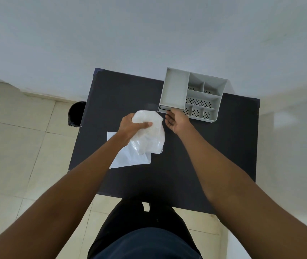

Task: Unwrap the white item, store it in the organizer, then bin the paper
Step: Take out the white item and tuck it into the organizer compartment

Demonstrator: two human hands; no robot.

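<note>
My left hand is shut on a crumpled, translucent white wrapping, held just above the black table. A flat white sheet lies on the table under it. My right hand is at the front left corner of the grey organizer, its fingers apart and its fingertips at a low dark slot in the base. A pale flat thing shows in that slot; I cannot tell what it is. The organizer's upper compartments look empty.
A black bin stands on the tiled floor against the table's left edge. The organizer sits at the table's far right, near the white wall. My legs are at the table's near edge.
</note>
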